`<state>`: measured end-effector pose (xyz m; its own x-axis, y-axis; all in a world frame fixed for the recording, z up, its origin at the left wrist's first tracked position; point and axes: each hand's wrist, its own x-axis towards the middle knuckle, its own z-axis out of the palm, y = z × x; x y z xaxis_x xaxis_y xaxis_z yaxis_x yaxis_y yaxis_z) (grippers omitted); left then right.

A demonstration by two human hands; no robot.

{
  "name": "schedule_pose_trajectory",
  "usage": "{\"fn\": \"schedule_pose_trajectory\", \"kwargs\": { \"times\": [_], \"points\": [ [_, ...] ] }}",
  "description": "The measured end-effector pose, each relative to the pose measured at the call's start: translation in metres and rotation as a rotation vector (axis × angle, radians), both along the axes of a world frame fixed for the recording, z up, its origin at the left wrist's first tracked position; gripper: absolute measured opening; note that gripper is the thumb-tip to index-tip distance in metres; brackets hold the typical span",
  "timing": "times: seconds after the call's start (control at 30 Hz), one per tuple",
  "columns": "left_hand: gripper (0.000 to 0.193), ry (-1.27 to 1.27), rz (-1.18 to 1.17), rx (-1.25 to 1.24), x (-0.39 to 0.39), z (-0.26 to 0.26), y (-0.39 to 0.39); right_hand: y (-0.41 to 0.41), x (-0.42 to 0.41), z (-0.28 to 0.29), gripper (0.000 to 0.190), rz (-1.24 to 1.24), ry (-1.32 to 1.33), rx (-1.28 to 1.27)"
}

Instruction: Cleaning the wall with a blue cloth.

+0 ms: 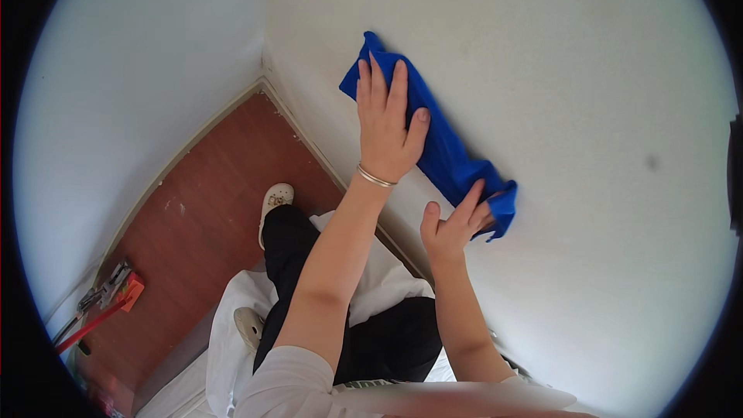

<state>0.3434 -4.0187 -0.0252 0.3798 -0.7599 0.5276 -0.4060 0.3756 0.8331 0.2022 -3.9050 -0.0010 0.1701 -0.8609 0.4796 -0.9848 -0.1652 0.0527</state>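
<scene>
A blue cloth lies in a creased, slanting strip against the pale wall. My left hand, with metal bangles at the wrist, presses its upper part to the wall with a flat palm and slightly spread fingers. Lower on the right, my right hand holds the other end. Some of its fingers are tucked behind a fold of the cloth and partly hidden; the thumb stands off to the left.
A second wall meets this one at a corner on the left. Below is a reddish-brown floor. A red-handled broom with an orange head and a grey cleaning tool lean at the left. White fabric lies around my legs.
</scene>
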Motion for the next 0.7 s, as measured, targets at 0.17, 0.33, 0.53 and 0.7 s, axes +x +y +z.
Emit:
{"fn": "schedule_pose_trajectory", "kwargs": {
  "times": [0.17, 0.33, 0.53, 0.7],
  "points": [
    [0.059, 0.209, 0.072, 0.185, -0.008, -0.040, -0.002, -0.003, 0.013, 0.001, 0.077, -0.022, 0.114, 0.154],
    [0.066, 0.061, -0.062, -0.015, -0.018, 0.016, 0.013, 0.001, 0.004, -0.015, 0.075, 0.013, -0.114, 0.223],
    [0.066, 0.283, 0.011, 0.025, -0.001, -0.037, -0.023, -0.008, 0.006, -0.020, 0.070, 0.091, 0.104, 0.055],
    [0.066, 0.181, 0.018, -0.042, 0.035, -0.049, -0.049, -0.039, 0.056, -0.011, 0.069, 0.016, 0.083, 0.267]
  ]
}}
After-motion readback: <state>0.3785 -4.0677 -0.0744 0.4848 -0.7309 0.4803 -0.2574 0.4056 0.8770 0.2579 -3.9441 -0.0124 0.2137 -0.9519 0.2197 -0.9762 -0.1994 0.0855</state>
